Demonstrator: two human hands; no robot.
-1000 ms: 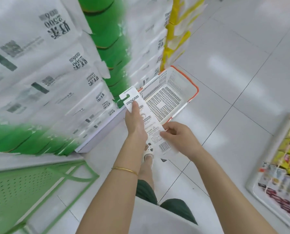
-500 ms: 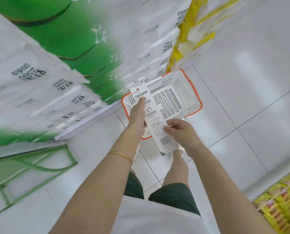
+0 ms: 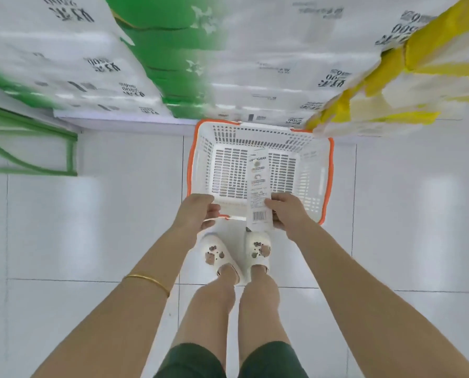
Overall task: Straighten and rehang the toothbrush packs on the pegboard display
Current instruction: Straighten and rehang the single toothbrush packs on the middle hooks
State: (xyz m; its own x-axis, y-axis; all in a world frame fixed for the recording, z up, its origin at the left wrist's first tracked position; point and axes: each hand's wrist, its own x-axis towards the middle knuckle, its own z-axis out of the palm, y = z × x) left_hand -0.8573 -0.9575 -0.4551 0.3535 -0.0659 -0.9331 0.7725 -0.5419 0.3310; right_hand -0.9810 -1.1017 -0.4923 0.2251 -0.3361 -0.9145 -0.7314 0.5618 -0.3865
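A long white toothbrush pack [image 3: 258, 186] with a barcode near its lower end points away from me over a white basket [image 3: 320, 170] with an orange rim. My right hand [image 3: 285, 211] grips the pack at its near end, by the barcode. My left hand [image 3: 196, 210] is off the pack, fingers loosely curled and holding nothing, just above the basket's near rim. No pegboard is in view.
The basket stands on the white tiled floor in front of my feet [image 3: 236, 252]. Behind it rise stacked white, green and yellow paper-goods packs [image 3: 255, 64]. A green metal rack [image 3: 31, 148] stands at the left.
My view has swung down to look straight over the basket. My left hand has let go of the pack's top. My right hand alone now holds the pack above the basket.
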